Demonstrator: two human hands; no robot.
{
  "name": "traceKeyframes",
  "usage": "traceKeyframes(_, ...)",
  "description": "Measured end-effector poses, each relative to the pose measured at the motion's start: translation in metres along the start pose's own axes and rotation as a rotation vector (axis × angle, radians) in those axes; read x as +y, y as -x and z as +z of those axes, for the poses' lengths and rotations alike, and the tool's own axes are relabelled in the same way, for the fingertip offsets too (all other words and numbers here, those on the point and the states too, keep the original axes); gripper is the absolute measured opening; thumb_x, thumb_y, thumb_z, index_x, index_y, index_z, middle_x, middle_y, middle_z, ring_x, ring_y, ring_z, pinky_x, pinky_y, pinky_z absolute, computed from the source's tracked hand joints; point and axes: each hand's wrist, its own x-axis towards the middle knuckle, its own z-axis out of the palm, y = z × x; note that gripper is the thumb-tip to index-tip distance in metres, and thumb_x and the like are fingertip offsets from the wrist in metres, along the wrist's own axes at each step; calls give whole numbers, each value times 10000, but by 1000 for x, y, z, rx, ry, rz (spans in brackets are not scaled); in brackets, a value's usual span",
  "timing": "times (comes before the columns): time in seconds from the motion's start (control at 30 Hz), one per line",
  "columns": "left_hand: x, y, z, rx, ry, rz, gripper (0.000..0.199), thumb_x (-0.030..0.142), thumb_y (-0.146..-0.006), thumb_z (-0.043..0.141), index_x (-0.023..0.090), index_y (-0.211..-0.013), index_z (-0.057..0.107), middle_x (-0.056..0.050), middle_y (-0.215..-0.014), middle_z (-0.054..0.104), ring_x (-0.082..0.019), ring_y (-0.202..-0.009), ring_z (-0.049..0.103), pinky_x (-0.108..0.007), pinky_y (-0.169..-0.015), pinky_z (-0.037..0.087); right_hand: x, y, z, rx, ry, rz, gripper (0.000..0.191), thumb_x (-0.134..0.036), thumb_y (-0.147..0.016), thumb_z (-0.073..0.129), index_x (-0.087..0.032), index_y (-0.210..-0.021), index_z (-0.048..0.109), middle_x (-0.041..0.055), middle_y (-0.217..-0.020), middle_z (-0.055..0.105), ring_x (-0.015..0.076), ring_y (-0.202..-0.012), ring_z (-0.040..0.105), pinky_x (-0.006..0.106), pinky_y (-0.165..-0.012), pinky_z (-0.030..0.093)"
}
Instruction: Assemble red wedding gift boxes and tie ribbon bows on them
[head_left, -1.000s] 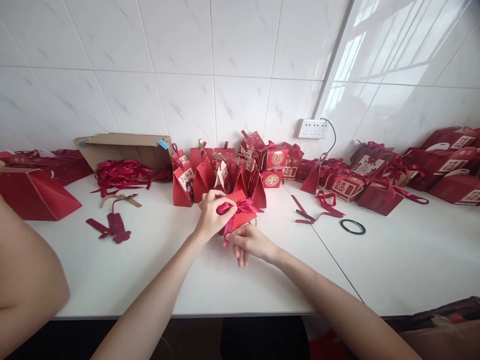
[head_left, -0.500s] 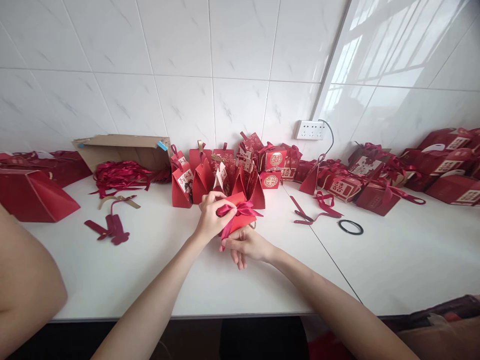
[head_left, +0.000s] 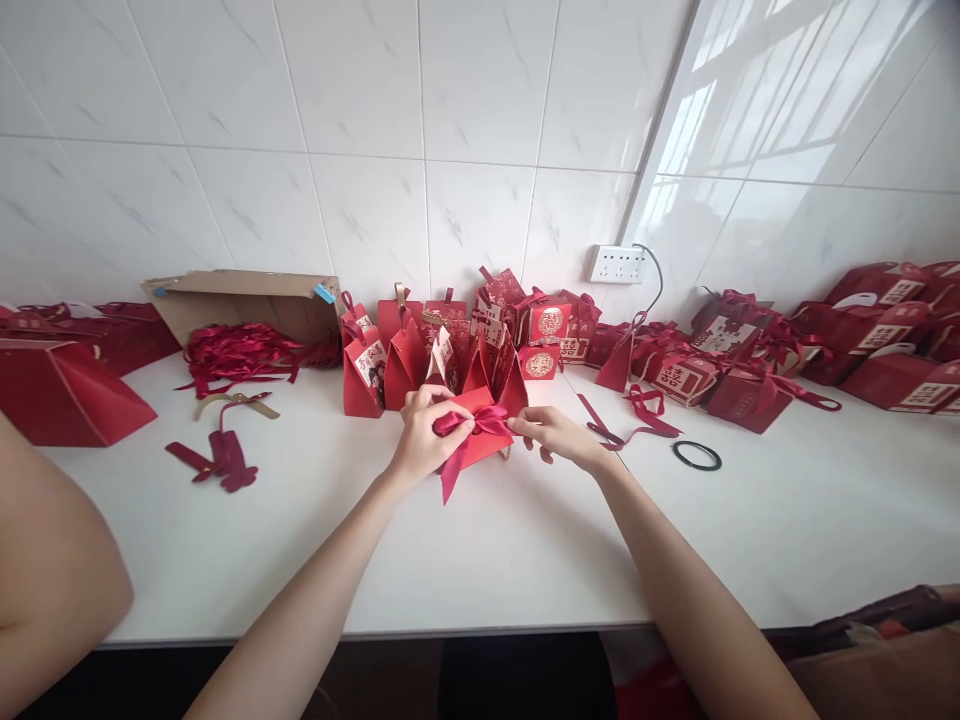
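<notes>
A red gift box (head_left: pixel 487 450) rests on the white table in front of me, with a crimson satin ribbon bow (head_left: pixel 489 420) across its upper part. One ribbon tail hangs down over the box's near side. My left hand (head_left: pixel 429 425) is closed, pinching the bow's left loop between thumb and fingertips. At the right end of the bow, my right hand (head_left: pixel 553 435) pinches the ribbon's other tail with thumb and forefinger, its remaining fingers curled below.
Red gift boxes (head_left: pixel 364 385) stand in a row behind. An open cardboard box (head_left: pixel 247 283) holds bundled ribbons. Ribbon scraps (head_left: pixel 225 460), a black ring (head_left: pixel 697 456) and more boxes (head_left: pixel 750 400) lie to the sides. Another person's arm (head_left: pixel 56 540) reaches in at left.
My right hand has let go of the hanging ribbon tail below the box and moved up and right to the bow's right end. My left hand keeps its pinch.
</notes>
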Motion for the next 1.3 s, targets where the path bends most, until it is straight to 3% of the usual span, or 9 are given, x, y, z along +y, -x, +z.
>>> traceKeyframes(0.17,-1,0,0,2,29,-18,66,233,-738,647,240,-726,711,-37,-984,528,-214,-941,445,-402,-924,364,1,2,-1,-129,-82,-29,390,-531,-717,633,-165,-650,515,-17,-605,491,73,-515,424,184,-395,347)
traceKeyframes(0.37,-4,0,1,-11,40,7,57,251,-737,653,238,-734,708,-37,-986,528,-220,-968,460,-405,-936,379,7,3,-14,-317,133,39,337,-496,-710,646,-162,-719,607,-5,-604,510,97,-548,465,190,-400,385)
traceKeyframes(0.6,-4,1,0,-63,58,78,55,273,-744,656,250,-760,703,-40,-1009,534,-231,-1013,470,-428,-959,384,8,-2,-5,140,-27,-116,528,-698,-742,486,-170,-728,493,-57,-566,396,46,-435,337,183,-366,286)
traceKeyframes(0.73,-5,2,4,-12,85,130,162,283,-745,659,248,-903,659,-41,-1028,560,-223,-1010,499,-408,-943,405,7,-9,20,146,-109,-201,496,-658,-731,554,-188,-666,408,-51,-545,447,61,-431,422,175,-348,304)
traceKeyframes(0.83,-9,4,11,145,141,112,373,312,-726,672,229,-1067,544,-61,-1084,548,-222,-1031,500,-384,-900,432,10,-12,29,148,-178,-234,470,-624,-738,574,-201,-671,380,-41,-532,510,97,-429,514,181,-327,331)
traceKeyframes(0.93,-13,5,17,355,126,41,400,354,-680,694,206,-995,498,-82,-1070,516,-234,-1028,485,-372,-845,449,13,-14,30,166,-211,-253,448,-607,-765,555,-207,-679,371,-36,-516,538,118,-441,556,187,-330,364)
traceKeyframes(1.0,-13,5,19,410,101,-46,350,372,-663,692,204,-888,482,-59,-949,521,-221,-941,502,-360,-805,449,15,-16,31,183,-215,-260,443,-605,-777,542,-209,-683,369,-38,-507,542,116,-428,552,188,-326,366)
traceKeyframes(1.17,-4,8,15,202,238,-206,271,439,-748,580,203,-769,450,16,-725,509,-137,-668,510,-265,-656,430,17,-17,34,188,-218,-269,436,-598,-787,536,-212,-688,359,-41,-507,545,115,-420,554,186,-315,366)
traceKeyframes(1.3,1,9,14,163,297,-221,308,472,-786,526,191,-681,455,26,-638,490,-122,-617,481,-230,-598,390,16,-17,34,198,-203,-269,433,-591,-784,545,-214,-685,356,-43,-504,541,117,-422,556,189,-313,374)
